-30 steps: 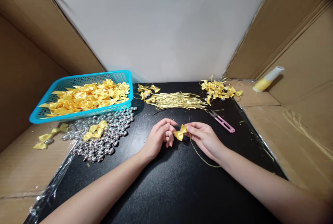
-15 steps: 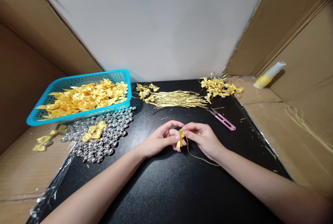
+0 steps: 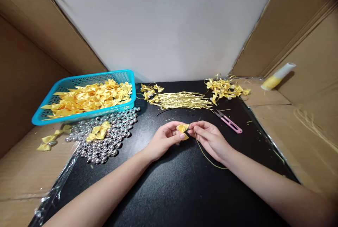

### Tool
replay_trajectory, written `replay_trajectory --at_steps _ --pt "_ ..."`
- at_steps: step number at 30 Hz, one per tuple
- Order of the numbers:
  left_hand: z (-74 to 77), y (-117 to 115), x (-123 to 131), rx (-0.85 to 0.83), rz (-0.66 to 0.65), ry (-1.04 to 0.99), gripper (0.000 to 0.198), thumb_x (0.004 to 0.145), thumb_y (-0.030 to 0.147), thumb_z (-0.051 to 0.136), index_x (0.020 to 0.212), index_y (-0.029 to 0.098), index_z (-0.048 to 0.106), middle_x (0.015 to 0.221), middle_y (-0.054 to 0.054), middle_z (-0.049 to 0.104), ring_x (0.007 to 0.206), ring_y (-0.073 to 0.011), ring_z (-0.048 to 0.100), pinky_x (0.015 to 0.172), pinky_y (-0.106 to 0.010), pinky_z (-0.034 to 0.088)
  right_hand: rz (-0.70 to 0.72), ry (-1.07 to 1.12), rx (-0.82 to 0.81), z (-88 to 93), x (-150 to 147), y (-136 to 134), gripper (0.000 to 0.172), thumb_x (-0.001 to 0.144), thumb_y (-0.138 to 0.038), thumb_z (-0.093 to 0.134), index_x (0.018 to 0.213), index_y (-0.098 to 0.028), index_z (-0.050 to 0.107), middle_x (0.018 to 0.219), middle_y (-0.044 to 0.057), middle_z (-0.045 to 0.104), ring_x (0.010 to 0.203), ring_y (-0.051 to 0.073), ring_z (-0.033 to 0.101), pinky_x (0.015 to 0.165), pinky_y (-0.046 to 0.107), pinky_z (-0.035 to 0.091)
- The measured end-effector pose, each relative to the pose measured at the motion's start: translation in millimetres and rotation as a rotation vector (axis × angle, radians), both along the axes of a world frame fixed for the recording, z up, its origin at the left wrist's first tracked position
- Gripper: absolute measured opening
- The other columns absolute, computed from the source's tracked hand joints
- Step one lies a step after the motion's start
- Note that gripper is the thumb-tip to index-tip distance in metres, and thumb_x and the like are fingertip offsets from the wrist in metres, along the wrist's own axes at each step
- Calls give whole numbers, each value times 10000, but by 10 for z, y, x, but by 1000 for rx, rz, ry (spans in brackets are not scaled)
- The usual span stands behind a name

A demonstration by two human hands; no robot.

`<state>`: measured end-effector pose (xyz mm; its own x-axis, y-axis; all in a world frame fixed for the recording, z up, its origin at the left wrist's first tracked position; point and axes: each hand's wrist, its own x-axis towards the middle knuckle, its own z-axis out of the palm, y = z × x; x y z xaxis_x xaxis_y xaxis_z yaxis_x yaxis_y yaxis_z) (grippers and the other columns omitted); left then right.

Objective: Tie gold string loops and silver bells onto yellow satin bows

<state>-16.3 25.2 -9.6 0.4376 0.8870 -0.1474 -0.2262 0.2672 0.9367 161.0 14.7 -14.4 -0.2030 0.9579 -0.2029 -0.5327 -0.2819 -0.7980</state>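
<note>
A yellow ribbon bow (image 3: 182, 128) is pinched between the thumb and fingers of my left hand (image 3: 167, 137), over the middle of the black table. Close by on the right, my right hand (image 3: 207, 138) is closed on a thin gold cord (image 3: 204, 155) at the fingertips. The cord's long end curves down below that hand to the wrist. A short end sticks up past the fingertips. Whether cord and bow are joined, I cannot tell. Beyond my hands lies a bundle of cut gold cords (image 3: 185, 100).
A turquoise basket (image 3: 82, 115) of yellow bows stands at the left. Silver beads (image 3: 105, 146) spread before it, with a few bows on top. Pink thread snips (image 3: 229, 123) lie right of the cords. Bows with cords (image 3: 224, 89) are heaped at the back right. Cardboard walls flank the table.
My hands have moved apart slightly. The bow has turned in my left hand and shows more of its face, while my right hand has drawn off to the right with the cord.
</note>
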Motion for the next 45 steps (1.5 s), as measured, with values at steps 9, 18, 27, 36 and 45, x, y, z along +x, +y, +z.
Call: replay_trajectory --at_steps 9,18,27,36,45 --pt "-58 -12 -15 30 92 -15 205 787 335 716 836 137 706 770 -33 702 674 -99 622 678 -211 493 -134 -316 232 27 -32 -77 138 657 -314 797 694 -197 734 756 23 716 718 153 650 724 305 537" --pt "-17 -16 24 30 246 22 289 703 327 787 842 148 608 664 13 697 549 -86 626 569 -189 489 -93 -390 266 126 -70 -225 171 777 -331 680 754 -171 624 578 -15 640 512 108 599 534 246 524" --pt "21 -87 53 158 218 116 276 774 306 730 762 157 498 610 17 679 552 -71 623 566 -159 481 269 -401 113 93 -139 -279 202 832 -322 537 687 -184 509 484 -44 566 391 74 475 416 198 401" --pt "14 -110 74 188 193 85 277 772 282 729 934 176 531 695 26 688 598 -82 659 606 -175 514 199 -423 57 88 -155 -278 184 824 -327 501 695 -196 499 413 -75 513 331 61 396 353 167 318" --pt "26 -102 63 184 207 130 259 761 294 735 739 161 513 686 7 684 598 -96 664 587 -188 518 200 -392 62 96 -157 -284 186 817 -325 514 688 -194 483 403 -82 500 320 49 376 352 162 299"
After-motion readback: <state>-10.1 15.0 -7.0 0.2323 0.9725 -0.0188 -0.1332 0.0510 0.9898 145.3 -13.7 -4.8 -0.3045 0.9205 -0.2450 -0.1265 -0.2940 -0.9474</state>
